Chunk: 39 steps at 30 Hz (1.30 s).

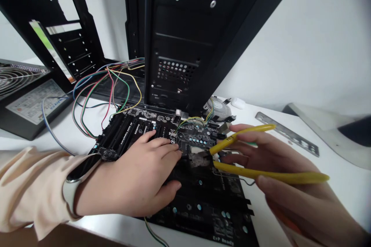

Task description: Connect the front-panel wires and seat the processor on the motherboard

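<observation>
Over mobo (pixel 194 185) edge, R hand (pixel 292 158) holds spread-handled pliers (pixel 240 170), desk (pixel 330 158) beyond.

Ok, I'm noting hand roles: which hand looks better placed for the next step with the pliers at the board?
Probably the right hand: it holds the yellow-handled pliers, whose head points at the gray patch. The left hand lies over the motherboard, without a visible tool.
</observation>
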Motion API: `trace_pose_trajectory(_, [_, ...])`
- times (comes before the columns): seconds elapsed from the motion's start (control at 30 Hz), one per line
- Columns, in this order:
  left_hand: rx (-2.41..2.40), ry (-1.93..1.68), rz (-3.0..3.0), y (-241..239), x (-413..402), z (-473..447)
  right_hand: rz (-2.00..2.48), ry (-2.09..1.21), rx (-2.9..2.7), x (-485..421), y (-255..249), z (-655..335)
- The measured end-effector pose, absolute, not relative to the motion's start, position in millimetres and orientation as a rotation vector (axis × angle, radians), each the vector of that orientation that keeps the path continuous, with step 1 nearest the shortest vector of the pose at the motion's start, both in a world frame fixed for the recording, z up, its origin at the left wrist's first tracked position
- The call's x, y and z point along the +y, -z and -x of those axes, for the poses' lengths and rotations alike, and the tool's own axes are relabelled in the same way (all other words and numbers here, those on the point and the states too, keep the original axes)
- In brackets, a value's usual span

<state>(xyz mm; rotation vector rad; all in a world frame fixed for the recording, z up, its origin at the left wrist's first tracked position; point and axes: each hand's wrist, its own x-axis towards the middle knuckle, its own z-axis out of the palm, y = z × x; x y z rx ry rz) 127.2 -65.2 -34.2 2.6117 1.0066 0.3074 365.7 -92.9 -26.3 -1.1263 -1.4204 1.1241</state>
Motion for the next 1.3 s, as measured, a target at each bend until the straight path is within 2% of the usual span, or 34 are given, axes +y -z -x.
trace_pose_trajectory(0.23, [1.005,-0.331,-2.632,34,-65,-127,1.164,-1.004,-1.562,-93,31,-381])
trace_pose_trajectory(0.83, [1.009,-0.36,-2.627,37,-66,-126,1.149,-0.82,-1.453,-95,25,-377])
trace_pose_trajectory(1.3, [0.993,-0.4,-2.636,39,-66,-126,0.933,-0.874,-1.77,-79,43,-403])
